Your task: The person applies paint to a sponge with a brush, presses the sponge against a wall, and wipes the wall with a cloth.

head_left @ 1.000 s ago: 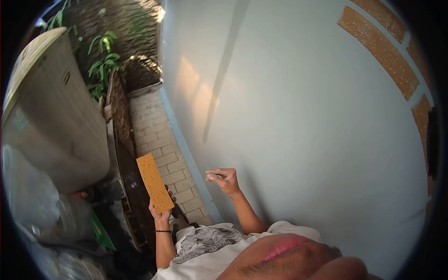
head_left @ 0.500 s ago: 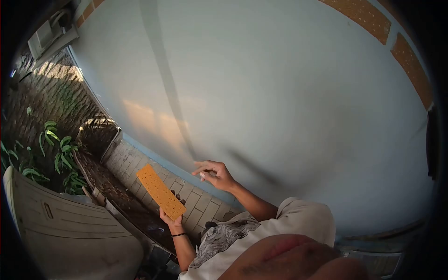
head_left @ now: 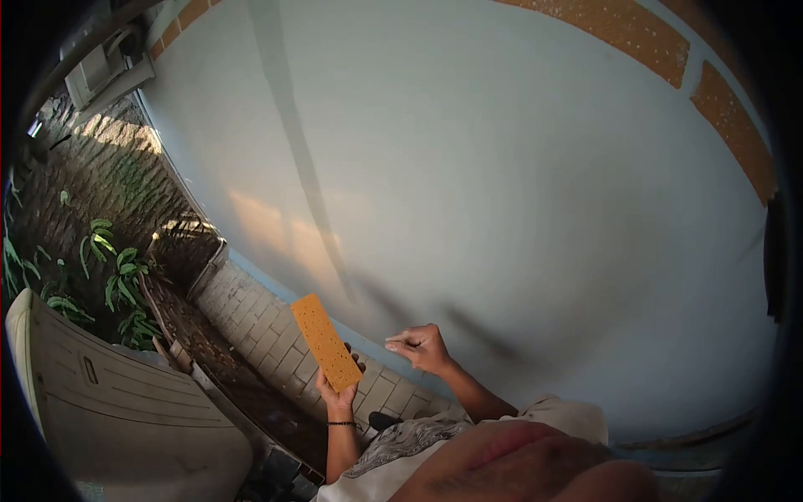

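Observation:
My left hand (head_left: 336, 396) grips the lower end of an orange speckled tile (head_left: 324, 339), a flat rectangle with small dark pits. The fingertips curl round its right edge, and a dark bracelet circles that wrist. Over to the right, close to the pale wall (head_left: 502, 184), is my right hand (head_left: 428, 348). Its thumb and fingers are drawn together in a pinch; whether something small sits between them I cannot make out. The two hands are apart, and the right one does not touch the tile.
Orange brick-shaped strips (head_left: 636, 38) run along the wall's far edge. Paving (head_left: 259, 318) follows the wall's blue base. A long brown ledge (head_left: 209, 360), green plants (head_left: 125, 276) and a beige plastic panel (head_left: 125, 402) lie on the left. An outdoor unit (head_left: 96, 75) is at upper left.
My left hand has moved right with the tile, which now stands a little more upright. My right hand has shifted right and lower, its spread fingers now closed into a pinch.

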The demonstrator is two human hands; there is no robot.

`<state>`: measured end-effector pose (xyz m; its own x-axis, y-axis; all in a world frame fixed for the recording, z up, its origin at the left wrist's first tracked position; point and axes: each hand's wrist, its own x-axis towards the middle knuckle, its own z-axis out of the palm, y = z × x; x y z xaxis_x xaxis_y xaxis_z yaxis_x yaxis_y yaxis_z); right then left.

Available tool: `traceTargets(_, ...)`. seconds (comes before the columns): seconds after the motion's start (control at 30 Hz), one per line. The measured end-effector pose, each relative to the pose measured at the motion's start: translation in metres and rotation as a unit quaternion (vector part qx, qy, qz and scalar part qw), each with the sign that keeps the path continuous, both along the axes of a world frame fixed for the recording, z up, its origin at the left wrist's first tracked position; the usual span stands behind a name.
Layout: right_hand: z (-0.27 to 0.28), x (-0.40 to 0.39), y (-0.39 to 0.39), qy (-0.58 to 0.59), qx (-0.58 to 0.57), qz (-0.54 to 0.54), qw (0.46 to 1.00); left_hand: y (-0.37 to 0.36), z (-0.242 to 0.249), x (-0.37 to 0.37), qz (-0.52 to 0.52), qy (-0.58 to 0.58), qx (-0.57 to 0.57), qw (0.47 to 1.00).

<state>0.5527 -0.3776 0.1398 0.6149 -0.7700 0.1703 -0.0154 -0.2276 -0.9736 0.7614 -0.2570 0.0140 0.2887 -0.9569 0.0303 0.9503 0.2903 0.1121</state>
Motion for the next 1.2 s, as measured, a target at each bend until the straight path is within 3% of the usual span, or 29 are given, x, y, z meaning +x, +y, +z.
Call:
traceTargets(0.1,-0.014,-0.012,-0.006,0.006,0.064,0.014,0.998,0.002,-0.013,-0.015,0.001,-0.011,-0.01,1.0)
traceTargets(0.2,0.003,-0.016,-0.003,-0.088,0.009,0.074,0.993,0.009,-0.026,-0.025,0.004,-0.032,0.002,0.999)
traceTargets(0.23,0.02,-0.016,0.004,-0.129,-0.064,0.058,0.988,0.008,-0.034,-0.025,0.003,-0.032,0.006,0.999)
traceTargets(0.33,0.031,-0.044,0.01,-0.089,-0.098,0.079,0.988,0.009,-0.037,-0.035,-0.003,-0.053,-0.01,0.999)
traceTargets(0.43,-0.005,-0.082,0.003,0.011,0.036,0.114,0.993,0.004,-0.027,-0.043,0.002,-0.078,-0.033,0.996)
traceTargets(0.53,0.004,-0.092,0.026,-0.114,0.013,0.075,0.991,0.003,-0.018,-0.055,0.005,-0.103,-0.041,0.994)
traceTargets(0.63,0.026,-0.105,0.047,-0.104,-0.05,0.01,0.993,0.011,0.023,-0.078,-0.027,-0.122,-0.037,0.991)
traceTargets(0.73,0.012,-0.124,0.046,-0.192,0.061,0.037,0.979,0.011,0.028,-0.095,-0.041,-0.089,-0.03,0.995)
traceTargets(0.93,0.016,-0.15,0.047,-0.257,0.062,0.065,0.962,0.017,0.036,-0.137,-0.065,-0.044,-0.012,0.997)
traceTargets(1.03,0.027,-0.163,0.056,-0.247,0.052,0.028,0.967,0.011,0.034,-0.153,-0.099,-0.072,-0.023,0.992)
traceTargets(1.2,0.034,-0.187,0.08,-0.246,-0.065,-0.13,0.958,-0.014,0.042,-0.179,-0.183,-0.069,-0.091,0.976)
